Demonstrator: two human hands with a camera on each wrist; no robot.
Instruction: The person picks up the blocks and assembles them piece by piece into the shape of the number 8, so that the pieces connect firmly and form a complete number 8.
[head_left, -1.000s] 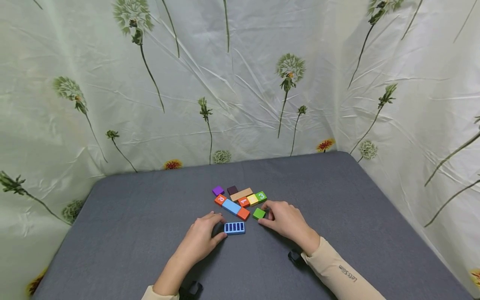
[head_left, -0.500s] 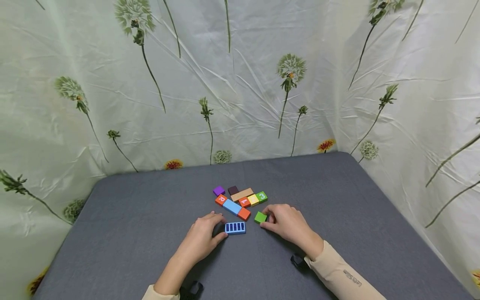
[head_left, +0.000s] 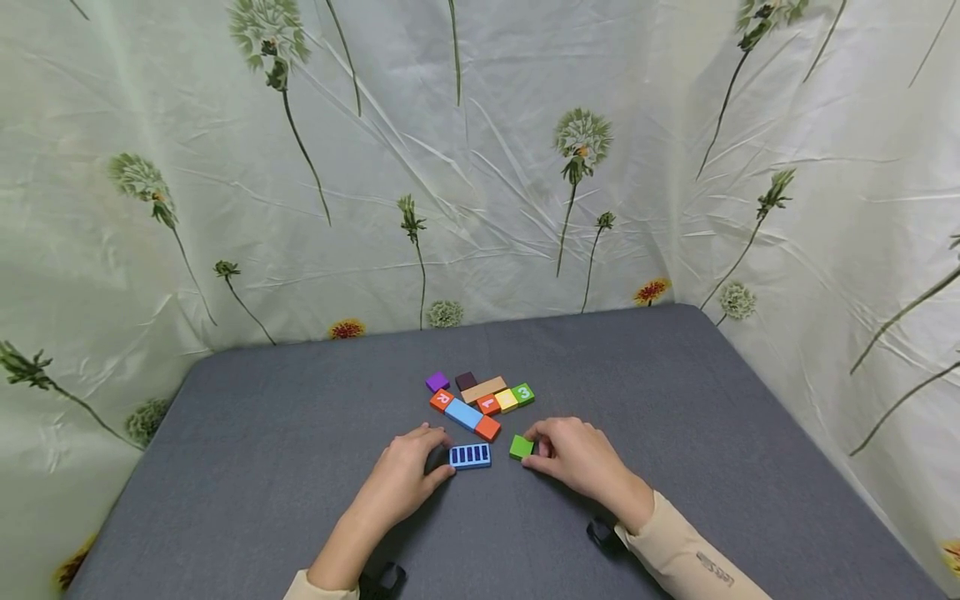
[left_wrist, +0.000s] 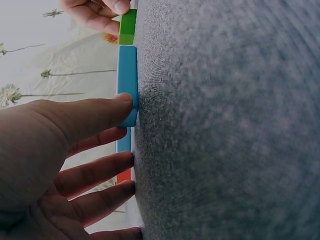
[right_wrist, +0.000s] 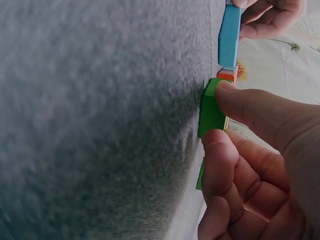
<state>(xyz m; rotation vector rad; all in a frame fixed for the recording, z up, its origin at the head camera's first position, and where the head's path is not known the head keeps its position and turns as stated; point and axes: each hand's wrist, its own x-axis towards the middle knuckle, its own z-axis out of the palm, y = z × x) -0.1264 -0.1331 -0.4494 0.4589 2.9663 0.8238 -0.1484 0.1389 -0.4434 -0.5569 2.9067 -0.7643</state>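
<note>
My left hand point(head_left: 400, 473) pinches the left end of a blue block point(head_left: 470, 456) with dark stripes on top, which lies on the table. In the left wrist view the thumb presses the near side of that blue block point(left_wrist: 128, 75), and the other fingers spread beyond it. My right hand point(head_left: 581, 460) holds a small plain green block point(head_left: 521, 447) by its right side between thumb and fingers. This green block point(right_wrist: 212, 110) sits low on the cloth in the right wrist view. A narrow gap separates the two blocks.
Just beyond, a row holds an orange R block point(head_left: 442, 400), a light blue block point(head_left: 464, 413) and a plain orange block point(head_left: 487, 428). Purple point(head_left: 437, 382), dark brown point(head_left: 466, 381), tan point(head_left: 484, 389), numbered orange point(head_left: 489, 405), yellow point(head_left: 507, 401) and numbered green point(head_left: 523, 393) blocks lie behind.
The right hand has drawn the green block toward the person and slightly right, and turned it until it lies about level with the striped blue block. The left hand stays in place.
</note>
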